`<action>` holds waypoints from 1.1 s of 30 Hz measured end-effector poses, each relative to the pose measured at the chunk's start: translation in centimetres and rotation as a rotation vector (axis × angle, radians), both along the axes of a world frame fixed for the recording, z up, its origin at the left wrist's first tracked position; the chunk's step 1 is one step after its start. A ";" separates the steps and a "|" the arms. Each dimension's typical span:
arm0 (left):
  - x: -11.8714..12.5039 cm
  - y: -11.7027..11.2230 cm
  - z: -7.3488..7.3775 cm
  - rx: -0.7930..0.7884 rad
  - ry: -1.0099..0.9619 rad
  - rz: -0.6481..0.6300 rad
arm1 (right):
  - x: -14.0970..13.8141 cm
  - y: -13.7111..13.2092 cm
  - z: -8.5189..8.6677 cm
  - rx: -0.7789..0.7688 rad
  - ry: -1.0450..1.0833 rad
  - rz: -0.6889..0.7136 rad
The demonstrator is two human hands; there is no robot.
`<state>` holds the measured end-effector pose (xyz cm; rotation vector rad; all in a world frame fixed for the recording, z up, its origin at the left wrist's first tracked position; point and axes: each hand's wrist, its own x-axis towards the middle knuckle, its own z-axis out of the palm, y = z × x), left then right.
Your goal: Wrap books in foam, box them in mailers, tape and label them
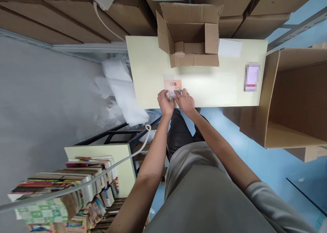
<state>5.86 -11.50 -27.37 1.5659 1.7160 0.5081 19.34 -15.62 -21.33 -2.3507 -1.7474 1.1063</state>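
Blue floor (255,168) runs below a row of stacked cartons (71,12) at the back. Before them stands a pale tabletop (150,63), with a big open carton (273,100) at its right end and a shelf of books (76,182) off to the lower left. An opened cardboard box (194,60) sits at the tabletop's far side, a white sheet (230,48) just beside it, and a blurred pinkish item (251,78) near the right edge.

Both hands meet at the near edge: the left hand (166,103) has its thumb and fingers curled around the near end of a small pinkish packet (176,84), apparently grasping it; the right hand (185,102) rests its fingertips on it, though whether they pinch I cannot tell. The packet lies flat in front of the box.

Close fingerwork on that near end seems the step in hand; the next move calls for a steady left hold and precise right fingertips.
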 end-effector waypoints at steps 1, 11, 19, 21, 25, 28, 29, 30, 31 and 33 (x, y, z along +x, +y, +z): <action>0.0 0.2 0.1 -0.026 0.022 0.043 | -0.1 -0.1 0.0 0.002 -0.001 -0.008; 0.4 0.9 2.6 -0.094 0.027 0.050 | 0.9 -0.4 -0.4 0.000 0.074 -0.050; 4.4 -4.1 5.7 0.099 -0.056 -0.198 | 5.5 -1.0 0.8 0.008 0.193 -0.003; 5.7 -4.9 5.7 0.125 -0.075 -0.262 | 7.1 -1.4 1.0 0.047 0.225 -0.002; 8.3 -6.1 4.5 0.131 -0.092 -0.385 | 9.4 -2.2 1.0 0.082 0.132 -0.150; 10.0 -6.6 3.0 0.076 -0.092 -0.433 | 10.2 -2.6 0.4 0.118 0.078 -0.340; 10.5 -6.7 2.6 0.052 -0.092 -0.434 | 10.3 -2.8 0.0 0.126 0.087 -0.379; 10.8 -6.7 2.3 0.029 -0.097 -0.432 | 10.4 -2.9 -0.3 0.130 0.103 -0.405; 10.9 -6.7 2.2 0.008 -0.107 -0.432 | 10.4 -3.1 -0.7 0.129 0.120 -0.422; 10.7 -6.6 2.2 -0.021 -0.139 -0.448 | 10.3 -3.4 -1.3 0.116 0.139 -0.452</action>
